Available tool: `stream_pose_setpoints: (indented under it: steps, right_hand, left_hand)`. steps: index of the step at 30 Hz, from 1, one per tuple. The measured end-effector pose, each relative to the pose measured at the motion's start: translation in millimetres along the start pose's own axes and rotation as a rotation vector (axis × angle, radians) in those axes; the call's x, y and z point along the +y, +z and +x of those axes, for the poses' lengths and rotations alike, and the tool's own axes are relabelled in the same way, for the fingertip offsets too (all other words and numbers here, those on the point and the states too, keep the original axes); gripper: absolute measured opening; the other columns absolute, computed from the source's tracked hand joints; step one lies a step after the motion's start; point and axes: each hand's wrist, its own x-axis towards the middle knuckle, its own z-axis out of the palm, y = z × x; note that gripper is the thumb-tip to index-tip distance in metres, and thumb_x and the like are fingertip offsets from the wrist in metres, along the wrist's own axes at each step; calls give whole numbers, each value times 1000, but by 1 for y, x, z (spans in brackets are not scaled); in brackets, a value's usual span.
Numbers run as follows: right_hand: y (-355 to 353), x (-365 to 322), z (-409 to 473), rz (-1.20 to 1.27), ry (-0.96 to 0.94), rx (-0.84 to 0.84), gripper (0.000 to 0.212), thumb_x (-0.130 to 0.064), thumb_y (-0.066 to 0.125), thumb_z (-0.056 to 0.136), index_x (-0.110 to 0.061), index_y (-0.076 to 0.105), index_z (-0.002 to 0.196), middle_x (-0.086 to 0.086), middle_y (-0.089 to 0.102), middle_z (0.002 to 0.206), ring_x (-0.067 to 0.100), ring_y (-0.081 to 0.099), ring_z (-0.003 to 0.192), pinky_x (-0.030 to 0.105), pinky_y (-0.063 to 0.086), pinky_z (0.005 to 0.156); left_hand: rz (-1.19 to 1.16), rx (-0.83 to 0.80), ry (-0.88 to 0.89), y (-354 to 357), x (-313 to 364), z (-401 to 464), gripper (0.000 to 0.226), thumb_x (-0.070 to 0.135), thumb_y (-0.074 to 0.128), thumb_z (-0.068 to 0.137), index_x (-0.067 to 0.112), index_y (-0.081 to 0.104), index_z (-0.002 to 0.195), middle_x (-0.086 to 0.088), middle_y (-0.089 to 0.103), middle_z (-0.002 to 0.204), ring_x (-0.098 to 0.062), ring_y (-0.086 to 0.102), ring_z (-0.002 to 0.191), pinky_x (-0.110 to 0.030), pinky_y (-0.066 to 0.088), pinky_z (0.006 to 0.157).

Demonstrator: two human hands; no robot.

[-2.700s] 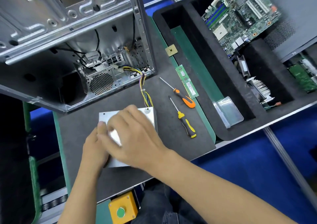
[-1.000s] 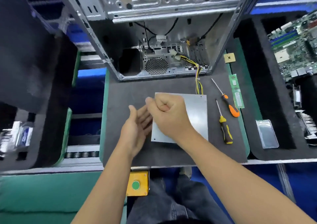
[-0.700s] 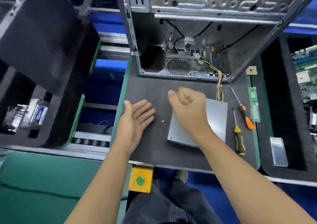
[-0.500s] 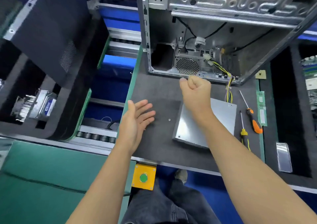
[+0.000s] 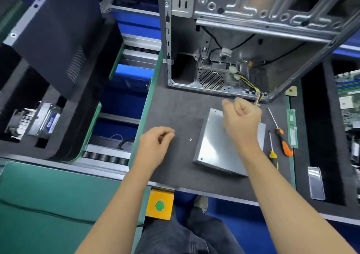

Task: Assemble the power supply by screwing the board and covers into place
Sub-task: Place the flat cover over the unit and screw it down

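Observation:
The silver power supply box lies flat on the dark mat, its yellow and black cables running back into the open computer case. My right hand hovers over the box's far end, curled in a fist with the thumb out; nothing shows inside it. My left hand is above the mat to the left of the box, fingers curled toward the thumb, with nothing visible in it. One small screw lies loose on the mat between my left hand and the box.
Right of the box lie an orange-handled screwdriver and a yellow-handled one, then a RAM stick. A yellow button box hangs at the front edge. A hard drive and a black panel sit left.
My hands left the power supply. My left hand went from an open palm to curled fingers, my right fist rose toward the case, and a loose screw appeared on the mat.

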Motion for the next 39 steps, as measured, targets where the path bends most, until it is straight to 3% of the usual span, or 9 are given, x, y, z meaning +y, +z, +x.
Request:
stream_pose_setpoints:
  steps: [4, 8, 12, 17, 22, 27, 31, 34, 39]
  right_hand:
    - [-36, 5, -21, 24, -28, 54, 55, -10, 60, 83, -29, 16, 57, -2, 13, 58, 21, 13, 56, 35, 16, 51]
    - [-43, 20, -34, -71, 96, 56, 60, -2, 60, 86, -30, 17, 55, -1, 14, 59, 32, 15, 56, 43, 20, 52]
    - [-57, 17, -34, -146, -36, 146, 52, -15, 61, 90, -23, 19, 60, 10, 19, 59, 26, 20, 55, 35, 22, 54]
    - [-91, 35, -49, -678, -108, 204, 21, -22, 69, 89, -20, 52, 100, -2, 50, 98, 18, 47, 93, 29, 36, 83]
    - [-95, 45, -60, -363, 175, 54, 40, -24, 64, 93, -53, 52, 117, -38, 62, 107, -12, 59, 101, 6, 45, 75]
    - [-101, 46, -53, -353, 267, 43, 49, -29, 65, 92, -36, 53, 138, -40, 62, 103, -8, 57, 105, 24, 47, 94]
    - [-105, 32, -42, -615, 156, 26, 52, -32, 73, 86, -29, 53, 135, -8, 50, 131, 18, 42, 123, 37, 36, 104]
    - [-92, 8, -40, -503, -96, -20, 36, -24, 77, 82, -31, 66, 116, -12, 57, 110, 8, 52, 102, 20, 39, 88]
    - [-64, -6, -36, -224, -90, -182, 13, -9, 76, 82, -19, 79, 89, -14, 73, 86, 6, 68, 85, 20, 52, 80]
  left_hand:
    - [376, -185, 265, 26, 13, 6, 20, 20, 65, 97, 13, 74, 113, -5, 66, 103, -21, 60, 97, -29, 46, 88]
    - [449, -226, 262, 45, 16, 10, 23, 17, 61, 99, 9, 73, 117, -11, 62, 107, -27, 58, 102, -40, 48, 91]
    - [426, -183, 228, 48, 15, 11, 15, 14, 61, 99, 9, 73, 105, -6, 61, 101, -23, 58, 94, -32, 48, 86]
    - [144, -73, 33, 45, 23, 15, 10, 16, 66, 95, 23, 70, 89, 14, 67, 86, -1, 61, 80, -7, 44, 73]
    - [-365, 11, -207, 40, 41, 19, 9, 15, 71, 91, 24, 74, 91, 4, 76, 80, -7, 71, 79, -17, 52, 69]
    - [-520, 30, -167, 34, 72, 20, 10, 13, 68, 94, 20, 74, 97, 1, 77, 87, -10, 72, 78, -17, 55, 68]
    - [-530, -98, -137, 38, 99, 14, 22, 14, 62, 98, 25, 77, 85, -1, 76, 83, -10, 64, 67, -19, 52, 62]
    - [-481, -257, -133, 48, 115, 7, 31, 17, 61, 98, 28, 76, 74, -4, 72, 74, -9, 57, 60, -19, 47, 56]
    - [-447, -296, -141, 54, 120, 0, 29, 17, 58, 101, 10, 70, 76, 7, 58, 54, -4, 46, 49, -13, 39, 49]
